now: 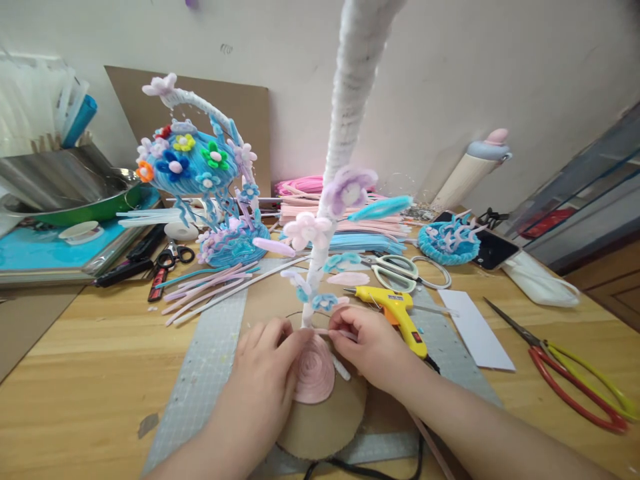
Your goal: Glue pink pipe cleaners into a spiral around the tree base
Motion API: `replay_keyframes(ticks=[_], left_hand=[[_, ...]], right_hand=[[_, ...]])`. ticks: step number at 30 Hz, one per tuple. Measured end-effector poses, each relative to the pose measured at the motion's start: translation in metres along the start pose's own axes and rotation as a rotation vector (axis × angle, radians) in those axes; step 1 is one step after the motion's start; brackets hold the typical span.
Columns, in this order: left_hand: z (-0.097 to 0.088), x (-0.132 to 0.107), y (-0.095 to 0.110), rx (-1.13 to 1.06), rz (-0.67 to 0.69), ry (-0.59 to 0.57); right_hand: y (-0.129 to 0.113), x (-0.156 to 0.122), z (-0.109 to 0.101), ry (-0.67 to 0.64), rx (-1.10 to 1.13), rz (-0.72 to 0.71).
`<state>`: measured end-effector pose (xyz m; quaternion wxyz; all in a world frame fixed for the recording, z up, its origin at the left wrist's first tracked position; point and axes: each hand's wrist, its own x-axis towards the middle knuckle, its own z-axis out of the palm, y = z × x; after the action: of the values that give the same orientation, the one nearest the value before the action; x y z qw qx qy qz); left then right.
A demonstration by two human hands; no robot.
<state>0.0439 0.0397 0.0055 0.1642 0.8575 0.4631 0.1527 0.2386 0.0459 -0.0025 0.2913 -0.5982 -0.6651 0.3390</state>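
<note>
A tall white-wrapped stem with fuzzy pipe-cleaner flowers and leaves rises from a round cardboard base. A flat pink pipe-cleaner coil lies on the base in front of the stem. My left hand is closed beside the coil's left edge, its thumb tip at the coil's top, by the stem's foot. My right hand pinches a thin pink pipe cleaner that runs across to my left thumb. Part of this strand is hidden by my fingers. A short white stick lies right of the coil.
A yellow glue gun lies just beyond my right hand. White-handled scissors and red-and-yellow-handled scissors rest to the right. A finished blue flower piece stands back left. Pipe-cleaner bundles are piled at the wall. A grey cutting mat lies underneath.
</note>
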Motion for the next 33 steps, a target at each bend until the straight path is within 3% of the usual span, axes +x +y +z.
replay_keyframes(ticks=[5, 13, 22, 29, 33], left_hand=[[0.001, 0.0, -0.002, -0.02, -0.016, 0.019], [0.003, 0.0, -0.002, -0.022, -0.036, 0.023], [0.003, 0.001, -0.001, -0.001, -0.026, 0.094], [0.001, 0.0, 0.0, 0.001, -0.037, 0.058], [-0.003, -0.003, -0.001, 0.024, 0.018, 0.099]], right_hand=[[-0.002, -0.008, -0.003, -0.013, 0.023, 0.018], [-0.011, -0.019, -0.018, -0.089, -0.139, -0.039], [-0.01, -0.023, -0.017, -0.131, -0.169, -0.005], [-0.012, -0.026, -0.019, -0.165, -0.226, -0.01], [-0.014, -0.028, -0.018, -0.155, -0.224, -0.023]])
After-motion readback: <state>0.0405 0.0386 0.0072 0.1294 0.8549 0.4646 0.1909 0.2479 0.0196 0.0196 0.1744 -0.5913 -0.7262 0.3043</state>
